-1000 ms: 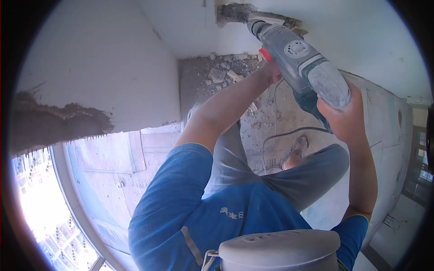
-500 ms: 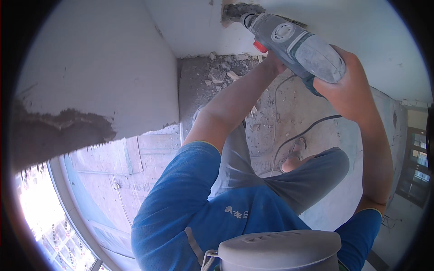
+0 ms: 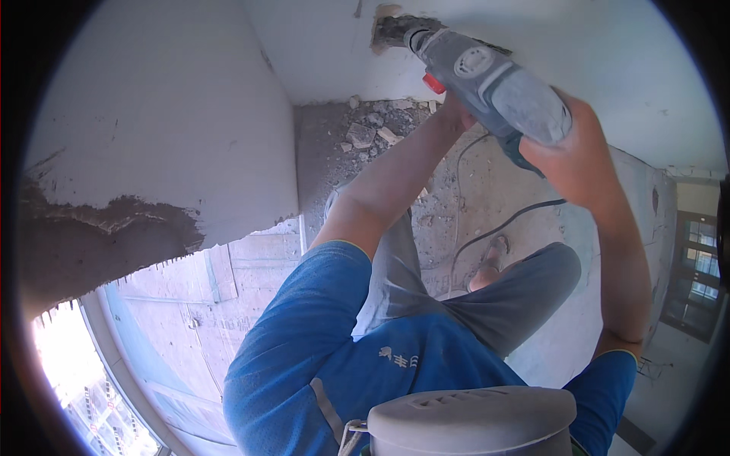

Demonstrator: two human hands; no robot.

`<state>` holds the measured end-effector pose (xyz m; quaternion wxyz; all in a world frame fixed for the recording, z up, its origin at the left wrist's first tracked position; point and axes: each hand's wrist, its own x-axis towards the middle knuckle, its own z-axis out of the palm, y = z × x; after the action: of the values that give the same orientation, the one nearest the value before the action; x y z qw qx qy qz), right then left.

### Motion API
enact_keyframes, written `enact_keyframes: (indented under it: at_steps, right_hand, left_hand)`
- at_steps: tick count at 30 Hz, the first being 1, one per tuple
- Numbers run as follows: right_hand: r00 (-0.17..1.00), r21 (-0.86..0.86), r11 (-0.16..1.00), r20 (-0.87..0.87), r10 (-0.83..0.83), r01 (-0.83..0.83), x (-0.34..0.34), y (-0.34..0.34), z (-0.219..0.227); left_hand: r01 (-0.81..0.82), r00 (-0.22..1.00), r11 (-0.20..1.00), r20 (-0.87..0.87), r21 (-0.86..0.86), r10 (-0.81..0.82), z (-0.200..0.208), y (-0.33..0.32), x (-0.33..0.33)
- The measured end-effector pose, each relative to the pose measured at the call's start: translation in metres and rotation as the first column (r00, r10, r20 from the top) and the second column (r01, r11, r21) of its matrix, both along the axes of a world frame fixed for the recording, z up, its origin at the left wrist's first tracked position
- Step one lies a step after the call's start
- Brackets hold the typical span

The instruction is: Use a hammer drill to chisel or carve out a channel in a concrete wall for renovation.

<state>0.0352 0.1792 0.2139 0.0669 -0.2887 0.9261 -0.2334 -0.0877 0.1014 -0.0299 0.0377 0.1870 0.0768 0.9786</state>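
Observation:
A dusty grey rotary hammer (image 3: pixel 494 83) with a red knob reaches up to the wall, its front end at a ragged broken-out hole (image 3: pixel 391 30). At the tool's back, my right hand (image 3: pixel 566 152) is closed round the rear handle. Beneath the front half of the body, my left hand (image 3: pixel 458 114) grips it from below, with most of its fingers hidden behind the tool. The bit's tip cannot be seen against the hole. A dark power cable (image 3: pixel 506 220) hangs behind my right wrist and runs down to the floor.
Broken masonry chunks (image 3: pixel 361 135) and grit lie at the foot of the wall. On the left, a white wall panel (image 3: pixel 175 114) ends in a rough, crumbled lower edge. A bright window opening (image 3: pixel 68 365) is at lower left, and a window frame (image 3: pixel 693 273) stands far right.
The rotary hammer and both hands sit slightly lower and further left in the picture, still at the hole. The whole view has shifted a little. My grip looks the same.

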Motion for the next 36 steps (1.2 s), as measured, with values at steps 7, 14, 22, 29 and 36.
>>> enact_keyframes:
  at_steps: [7, 14, 22, 29, 36]
  right_hand:
    - [0.998, -0.081, 0.996, 0.049, 0.037, -0.033, 0.009, 0.007, -0.017]
    - [0.998, -0.013, 1.000, -0.052, 0.025, -0.026, 0.021, -0.014, -0.027]
    - [0.986, -0.323, 0.935, 0.126, -0.107, 0.142, 0.037, 0.044, -0.054]
    - [0.998, -0.248, 0.968, 0.060, -0.033, 0.047, 0.035, 0.013, -0.068]
    - [0.988, -0.191, 0.977, -0.145, 0.061, -0.089, 0.053, -0.004, -0.071]
  left_hand:
    - [0.297, 0.954, 0.948, -0.074, 0.110, -0.291, 0.000, -0.016, 0.011]
    - [0.289, 0.951, 0.950, 0.082, 0.113, -0.299, -0.042, -0.018, -0.011]
    - [0.317, 0.920, 0.946, 0.224, 0.061, -0.323, -0.071, -0.025, 0.018]
    - [0.317, 0.866, 0.947, 0.393, 0.043, -0.308, -0.117, -0.048, 0.002]
    - [0.304, 0.799, 0.952, 0.536, 0.032, -0.273, -0.147, -0.053, -0.004]
